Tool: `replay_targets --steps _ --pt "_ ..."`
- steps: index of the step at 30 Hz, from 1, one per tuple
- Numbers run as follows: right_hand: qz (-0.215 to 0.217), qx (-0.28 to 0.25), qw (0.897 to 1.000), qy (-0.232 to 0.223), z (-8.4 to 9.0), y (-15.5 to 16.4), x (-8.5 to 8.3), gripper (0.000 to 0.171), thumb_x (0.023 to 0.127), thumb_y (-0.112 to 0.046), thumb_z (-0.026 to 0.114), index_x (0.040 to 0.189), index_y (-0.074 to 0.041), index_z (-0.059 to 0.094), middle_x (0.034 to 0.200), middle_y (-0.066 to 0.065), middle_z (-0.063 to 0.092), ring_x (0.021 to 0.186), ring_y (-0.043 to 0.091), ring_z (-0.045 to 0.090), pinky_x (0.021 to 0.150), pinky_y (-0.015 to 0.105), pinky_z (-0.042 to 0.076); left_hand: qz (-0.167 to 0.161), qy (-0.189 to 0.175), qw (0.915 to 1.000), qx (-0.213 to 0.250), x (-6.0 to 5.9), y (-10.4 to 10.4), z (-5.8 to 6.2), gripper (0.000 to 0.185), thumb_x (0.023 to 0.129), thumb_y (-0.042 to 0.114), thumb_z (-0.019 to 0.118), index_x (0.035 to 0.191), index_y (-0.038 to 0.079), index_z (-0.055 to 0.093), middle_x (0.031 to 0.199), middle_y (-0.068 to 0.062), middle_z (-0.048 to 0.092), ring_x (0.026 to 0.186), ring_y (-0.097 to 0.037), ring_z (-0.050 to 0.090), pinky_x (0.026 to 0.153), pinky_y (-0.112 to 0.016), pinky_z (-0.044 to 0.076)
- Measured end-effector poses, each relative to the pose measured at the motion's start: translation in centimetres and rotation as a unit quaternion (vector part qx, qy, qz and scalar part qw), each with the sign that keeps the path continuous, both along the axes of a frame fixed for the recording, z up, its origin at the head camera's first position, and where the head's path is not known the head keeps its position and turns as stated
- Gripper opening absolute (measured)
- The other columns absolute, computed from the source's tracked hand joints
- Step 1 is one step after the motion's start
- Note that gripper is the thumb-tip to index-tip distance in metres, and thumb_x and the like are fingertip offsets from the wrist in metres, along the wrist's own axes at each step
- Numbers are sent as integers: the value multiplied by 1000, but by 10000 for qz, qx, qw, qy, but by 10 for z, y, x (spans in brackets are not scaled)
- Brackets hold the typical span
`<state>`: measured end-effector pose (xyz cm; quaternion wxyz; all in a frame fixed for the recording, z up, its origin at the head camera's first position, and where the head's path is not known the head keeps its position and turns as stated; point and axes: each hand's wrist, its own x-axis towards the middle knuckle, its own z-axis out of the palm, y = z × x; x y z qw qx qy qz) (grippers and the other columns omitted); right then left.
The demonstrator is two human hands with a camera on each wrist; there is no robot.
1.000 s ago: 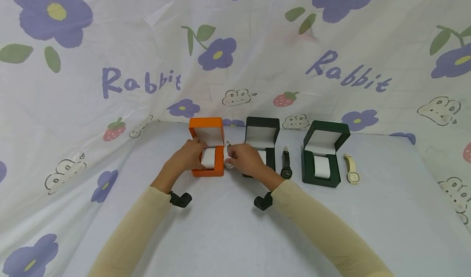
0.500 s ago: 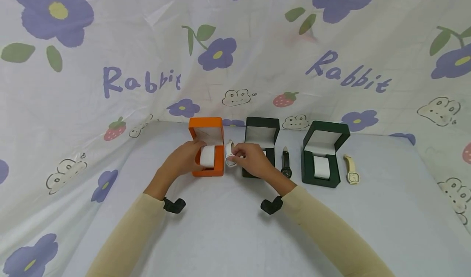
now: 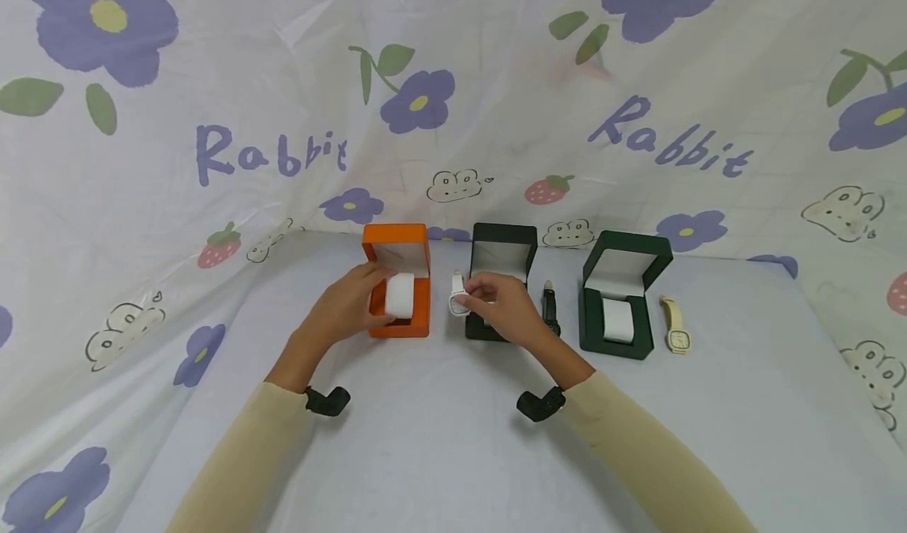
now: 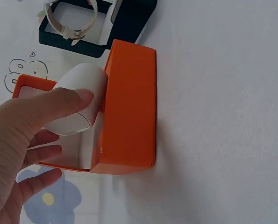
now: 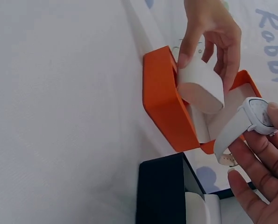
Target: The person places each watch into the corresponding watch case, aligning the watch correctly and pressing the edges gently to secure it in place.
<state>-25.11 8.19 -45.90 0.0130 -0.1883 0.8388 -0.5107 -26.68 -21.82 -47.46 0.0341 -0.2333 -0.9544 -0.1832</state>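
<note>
Hands work over a row of three open watch boxes at the centre of the head view, on a pale cloth [image 3: 439, 438] printed with purple flowers, strawberries and the word "Rabbit".

At centre left of that frame, the left hand [image 3: 347, 305] pinches a white cushion [image 3: 400, 295] between thumb and fingers, holding it at the mouth of the orange box [image 3: 397, 281]. The left wrist view shows the thumb lying across the cushion's curved top, the other fingers curled beneath it, and the cushion raised partly above the box's rim.

Just right of the orange box, the right hand [image 3: 506, 312] holds a white watch [image 3: 458, 295] in its fingertips, clear of the cloth, between the orange box and the middle dark box [image 3: 500, 281]. In the right wrist view the watch sits at the right edge of the frame, its round face against the fingertips and its strap hanging down in front of the orange box; the fingers are only loosely bent around it.

A black watch [image 3: 549, 309] lies on the cloth right of the middle box, partly hidden by the right hand. Farther right stands a dark green box [image 3: 623, 297] with its own white cushion seated inside, and a cream watch [image 3: 675, 326] lies flat beside it. Both forearms wear beige sleeves [image 3: 638, 454], each with a black wrist camera mount.
</note>
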Motion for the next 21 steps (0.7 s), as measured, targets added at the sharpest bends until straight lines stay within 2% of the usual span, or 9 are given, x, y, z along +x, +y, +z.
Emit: replay_targets --steps 4,9,14,17,21 --pt "-87 -254 9994 -210 -1 5 4 17 93 -21 76 101 -5 73 93 6 73 83 19 67 68 25 56 -95 134 9986 495 6 -1 4 81 75 24 93 145 10 53 143 -11 52 127 -30 52 109 -48 46" --pt "-226 -484 9975 -455 0 10 12 17 94 -22 75 101 -6 72 96 6 73 86 22 66 72 27 56 -354 139 9909 1293 18 9 6 79 76 20 92 144 14 53 138 -9 52 122 -31 55 106 -50 49" --pt "-354 -689 9955 -545 4 14 20 17 95 -23 74 102 -7 71 98 7 74 90 27 67 76 33 58 -612 161 9782 1978 29 27 4 76 75 19 93 141 16 56 137 -5 51 118 -26 58 105 -48 51" --pt "-397 -766 9949 -517 7 17 22 19 96 -22 74 104 -6 71 100 8 74 91 28 68 78 30 58 -714 201 9694 2342 33 36 5 75 74 19 94 140 17 58 135 -4 52 116 -24 58 103 -48 52" --pt "-408 -859 9941 -529 12 20 24 19 95 -21 74 105 -5 72 100 9 74 95 36 68 80 29 59 -728 -13 9566 2820 38 47 7 74 75 16 93 141 18 59 136 -3 52 120 -23 56 99 -43 55"
